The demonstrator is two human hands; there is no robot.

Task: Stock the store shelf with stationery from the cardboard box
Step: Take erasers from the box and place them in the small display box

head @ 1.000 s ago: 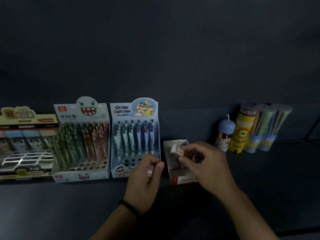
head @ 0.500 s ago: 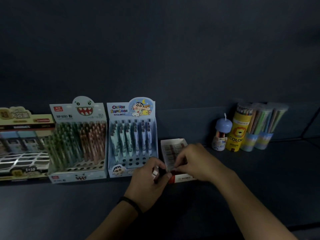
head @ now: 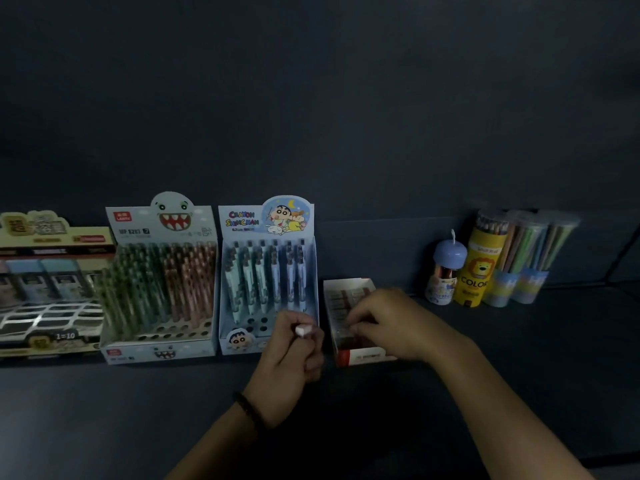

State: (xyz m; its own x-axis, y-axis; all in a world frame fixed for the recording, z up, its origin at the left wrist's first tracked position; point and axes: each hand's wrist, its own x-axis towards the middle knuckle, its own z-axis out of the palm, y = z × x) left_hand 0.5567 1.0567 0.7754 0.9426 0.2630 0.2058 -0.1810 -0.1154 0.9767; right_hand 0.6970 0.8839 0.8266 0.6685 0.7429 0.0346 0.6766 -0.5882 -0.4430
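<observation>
Eraser (head: 304, 330) pinched by left hand (head: 288, 362), fingers (head: 289, 321) curled.

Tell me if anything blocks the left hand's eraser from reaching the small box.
Yes: the right hand covers the near half of the box. The gap between the eraser in the left hand and the box shows nothing else.

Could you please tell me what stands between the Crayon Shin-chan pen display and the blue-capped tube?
In the head view, a small open eraser box stands there, with the right hand over it.
</observation>
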